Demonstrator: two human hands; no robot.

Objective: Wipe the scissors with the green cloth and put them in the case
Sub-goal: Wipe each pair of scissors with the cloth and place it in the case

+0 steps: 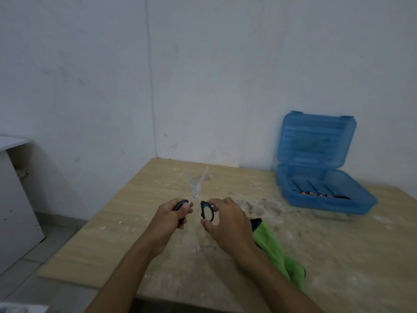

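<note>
Seen from the head camera, a person is holding a pair of steel-bladed scissors with black-and-blue plastic handle loops up over a pale, dust-streaked wooden counter, blades parted in a narrow V and pointing away toward the wall. The left hand is curling its fingers round the left loop, while the right hand is pinching the right loop between thumb and fingertips; the two hands are sitting close together, each clamped on its own handle.

A crumpled bright green cloth with a dark edge is lying on the counter just beside and partly under the right forearm, not in either hand. Well apart, at the far right of the counter, a translucent blue plastic case is standing open with its lid propped against the wall, and a row of dark tools with orange ends is filling its left part; the right part looks free, though blur is hiding detail.

The scissors are likely light and rigid, with smooth metal that may slip, and sharp edges and tips. The handle loops look like the safe place to grip, with the soft, limp cloth probably best folded thick over the blades and drawn from the pivot to the tips.
</note>
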